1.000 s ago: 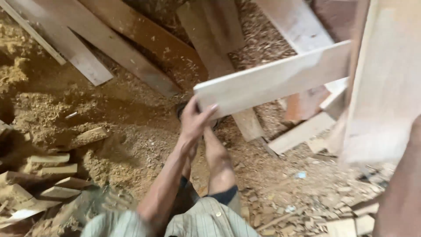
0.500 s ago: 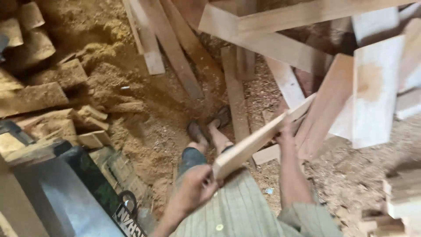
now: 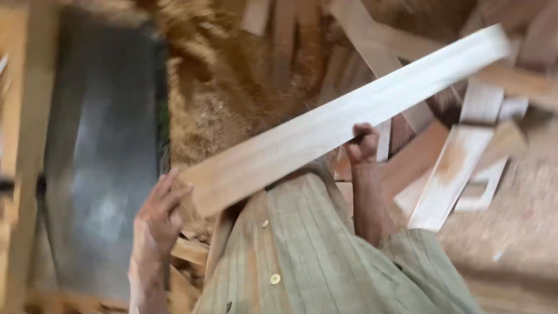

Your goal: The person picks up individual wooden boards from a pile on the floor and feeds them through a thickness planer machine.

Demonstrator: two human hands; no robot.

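A long, pale, flat wooden board is held up in the air across the person's chest, slanting from low on the left to high on the right. The left hand cups the lower, near end, fingers spread along its edge and face; the right hand is closed around the board's lower edge near mid-length. Both count as a grip on the plank, the left looser than the right.

The board looks stiff and straight, with no sag over its free upper end, and thin enough to be fairly light for its length (the picture is blurred, so its thickness is hard to judge). The sawn faces probably give dry, rough friction, with splinters a risk at the edges. Two holds spaced well apart suit it, since the long free end would swing.

Below lie sawdust-covered floor, scattered pale wooden offcuts and a dark grey metal machine surface on the left.
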